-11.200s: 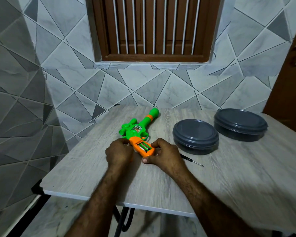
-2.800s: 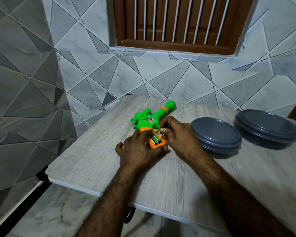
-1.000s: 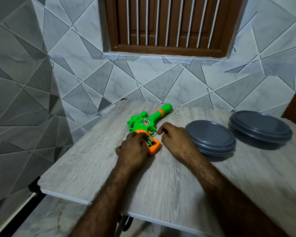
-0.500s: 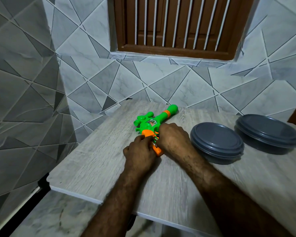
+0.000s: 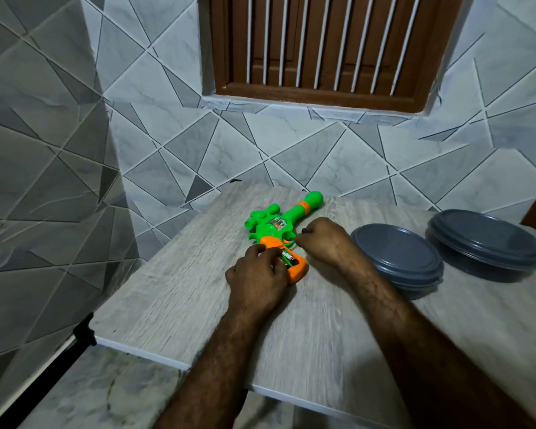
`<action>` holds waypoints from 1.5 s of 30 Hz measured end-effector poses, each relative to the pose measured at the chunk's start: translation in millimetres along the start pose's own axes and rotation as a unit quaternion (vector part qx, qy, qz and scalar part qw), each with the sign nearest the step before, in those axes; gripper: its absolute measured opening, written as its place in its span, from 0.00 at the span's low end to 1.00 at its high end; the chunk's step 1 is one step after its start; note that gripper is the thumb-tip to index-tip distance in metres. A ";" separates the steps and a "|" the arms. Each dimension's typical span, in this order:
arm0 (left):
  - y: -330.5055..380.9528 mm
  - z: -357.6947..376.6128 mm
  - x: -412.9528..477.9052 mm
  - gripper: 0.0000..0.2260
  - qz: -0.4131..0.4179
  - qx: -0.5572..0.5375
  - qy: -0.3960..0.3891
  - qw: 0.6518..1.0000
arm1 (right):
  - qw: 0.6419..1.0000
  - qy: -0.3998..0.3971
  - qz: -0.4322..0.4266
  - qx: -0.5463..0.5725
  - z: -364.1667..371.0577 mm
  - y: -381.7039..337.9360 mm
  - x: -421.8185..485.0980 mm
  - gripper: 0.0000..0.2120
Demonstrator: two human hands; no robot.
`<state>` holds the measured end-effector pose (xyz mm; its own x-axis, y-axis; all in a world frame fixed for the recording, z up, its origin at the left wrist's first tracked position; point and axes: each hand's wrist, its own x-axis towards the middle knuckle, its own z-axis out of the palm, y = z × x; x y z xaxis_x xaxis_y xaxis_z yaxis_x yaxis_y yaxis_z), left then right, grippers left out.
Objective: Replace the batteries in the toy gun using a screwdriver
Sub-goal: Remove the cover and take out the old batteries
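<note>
A green toy gun (image 5: 273, 226) with an orange grip (image 5: 298, 270) lies flat on the wooden table (image 5: 183, 289), its barrel pointing away toward the wall. The grip's battery compartment is open and batteries (image 5: 287, 258) show inside. My left hand (image 5: 257, 277) clasps the grip from the left, with its fingertips at the compartment. My right hand (image 5: 325, 243) rests on the table just right of the trigger. It is closed in a fist, and the dark end of the screwdriver (image 5: 305, 231) pokes out of it. The compartment cover is not visible.
Two grey lidded round containers stand to the right, the nearer one (image 5: 396, 255) close to my right wrist and the farther one (image 5: 483, 243) beyond it. Tiled walls close in at the left and back. The table's front edge runs below my forearms.
My right hand has drawn back from the grip to the right, uncovering the open compartment. My left hand stays on the grip.
</note>
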<state>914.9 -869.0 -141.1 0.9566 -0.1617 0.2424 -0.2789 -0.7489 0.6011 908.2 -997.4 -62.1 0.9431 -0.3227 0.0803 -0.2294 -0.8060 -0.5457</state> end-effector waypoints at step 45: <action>15.0 -11.9 24.5 0.16 0.100 0.081 -0.059 0.990 | 0.903 0.094 -0.046 0.417 28.4 41.9 -13.5 0.04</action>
<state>933.2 -876.5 -117.1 0.8892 -0.3845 0.2480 -0.4562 -0.7861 0.4170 892.7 -1012.7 -109.7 0.8738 -0.4150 0.2536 0.1821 -0.2043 -0.9618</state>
